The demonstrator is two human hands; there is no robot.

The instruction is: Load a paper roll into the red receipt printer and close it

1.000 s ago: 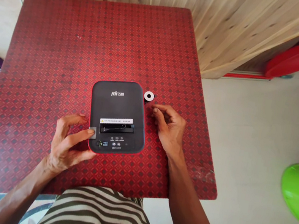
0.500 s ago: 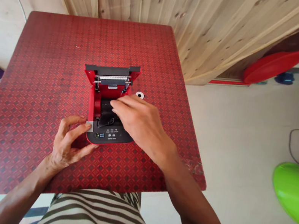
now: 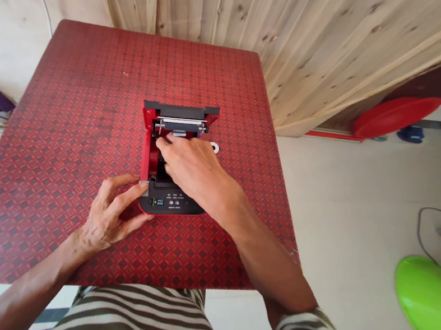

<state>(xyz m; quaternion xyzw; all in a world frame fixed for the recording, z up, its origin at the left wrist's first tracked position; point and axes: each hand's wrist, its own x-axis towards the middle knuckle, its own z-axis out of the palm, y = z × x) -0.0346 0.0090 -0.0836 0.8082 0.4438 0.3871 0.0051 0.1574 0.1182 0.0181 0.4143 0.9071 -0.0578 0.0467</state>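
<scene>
A small red and black printer sits on the table with its lid raised and its inside showing. My left hand grips the printer's front left corner, fingers along the side and thumb low at the front. Over the printer's inner compartment arches my right hand, its fingers curled down inside. Whatever those fingertips pinch or touch is hidden beneath the hand. A white paper roll lies just behind the right hand, partly covered by it.
The table has a red patterned cover and stands against a wooden plank wall. On the floor to the right are a bright green rounded object, a cable, and a red round object leaning by the wall.
My right hand has moved farther back and deeper over the compartment, covering the black part seen there before. My left hand keeps its grip. The whole view has shifted slightly.
</scene>
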